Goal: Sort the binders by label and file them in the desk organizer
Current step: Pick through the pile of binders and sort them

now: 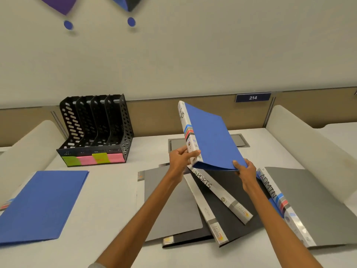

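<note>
Blue HR binder (210,140), tilted above the worktop (108,190): likely light, slim, floppy-covered. Your left grip (180,158) pinches the spine's foot, right grip (244,171) the cover's lower corner; trust the stiff spine.

Both arms are stretching out forward, left hand (182,158) gripping the blue binder (210,136) at its spine, right hand (244,171) pinching its edge, thumb on top.

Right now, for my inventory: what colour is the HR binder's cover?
The HR binder is blue; head view.
</note>
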`<state>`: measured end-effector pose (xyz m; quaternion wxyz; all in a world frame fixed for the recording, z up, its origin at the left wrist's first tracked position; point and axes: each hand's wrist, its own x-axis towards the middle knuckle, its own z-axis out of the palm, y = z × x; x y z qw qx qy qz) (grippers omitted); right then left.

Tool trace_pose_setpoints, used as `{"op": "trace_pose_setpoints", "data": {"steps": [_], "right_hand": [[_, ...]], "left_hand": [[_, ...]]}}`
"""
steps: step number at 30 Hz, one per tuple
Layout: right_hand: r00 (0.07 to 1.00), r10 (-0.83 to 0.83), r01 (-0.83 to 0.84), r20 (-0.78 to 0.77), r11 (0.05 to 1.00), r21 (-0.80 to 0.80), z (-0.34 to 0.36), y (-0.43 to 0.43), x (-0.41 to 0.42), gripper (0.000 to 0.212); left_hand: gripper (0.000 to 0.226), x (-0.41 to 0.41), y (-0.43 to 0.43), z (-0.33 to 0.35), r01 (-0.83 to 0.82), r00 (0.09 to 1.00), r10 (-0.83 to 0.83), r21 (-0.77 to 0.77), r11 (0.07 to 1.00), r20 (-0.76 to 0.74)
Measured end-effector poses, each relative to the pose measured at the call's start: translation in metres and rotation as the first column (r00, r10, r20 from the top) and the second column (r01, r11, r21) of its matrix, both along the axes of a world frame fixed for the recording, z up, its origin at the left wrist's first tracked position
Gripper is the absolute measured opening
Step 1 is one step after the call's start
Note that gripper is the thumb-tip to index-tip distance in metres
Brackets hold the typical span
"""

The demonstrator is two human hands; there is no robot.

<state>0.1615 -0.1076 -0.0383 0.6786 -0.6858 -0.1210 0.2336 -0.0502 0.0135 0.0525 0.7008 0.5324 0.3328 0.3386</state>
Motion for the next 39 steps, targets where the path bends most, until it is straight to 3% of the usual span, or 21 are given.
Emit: {"op": "trace_pose_setpoints", "data": {"steps": [5, 9, 16, 22, 25, 31, 36, 39], "right_hand": [[0.991, 0.086, -0.079, 0.105, 0.995, -0.068, 0.006, 0.03, -0.024, 0.059], [0.957, 0.217, -0.195, 0.19, 0.972, -0.128, 0.009, 0.063, -0.054, 0.051], [0.864, 0.43, -0.356, 0.261, 0.889, -0.287, 0.014, 0.134, -0.126, 0.057], [0.722, 0.613, -0.442, 0.322, 0.766, -0.466, 0.009, 0.205, -0.207, 0.078], [0.635, 0.702, -0.504, 0.322, 0.693, -0.516, 0.0, 0.236, -0.254, 0.073], [0.579, 0.767, -0.541, 0.277, 0.616, -0.573, -0.022, 0.286, -0.348, 0.062], [0.526, 0.819, -0.579, 0.23, 0.543, -0.609, -0.043, 0.309, -0.413, 0.059], [0.501, 0.841, -0.59, 0.205, 0.505, -0.63, -0.054, 0.317, -0.449, 0.057]], "left_hand": [[0.042, -0.058, 0.041, -0.026, 0.012, 0.999, -0.014, -0.05, 0.999, -0.051], [0.05, -0.115, 0.073, -0.047, -0.015, 0.995, 0.009, -0.055, 0.998, -0.102], [0.044, -0.225, 0.126, -0.068, -0.078, 0.977, 0.073, -0.021, 0.997, -0.202], [0.047, -0.326, 0.17, -0.072, -0.167, 0.946, 0.167, 0.021, 0.986, -0.278], [0.051, -0.376, 0.189, -0.072, -0.219, 0.931, 0.223, 0.049, 0.975, -0.288], [0.055, -0.468, 0.214, -0.082, -0.267, 0.91, 0.286, 0.104, 0.958, -0.301], [0.083, -0.53, 0.229, -0.098, -0.406, 0.855, 0.393, 0.035, 0.913, -0.337], [0.071, -0.56, 0.233, -0.104, -0.449, 0.829, 0.434, 0.045, 0.893, -0.352]]}}
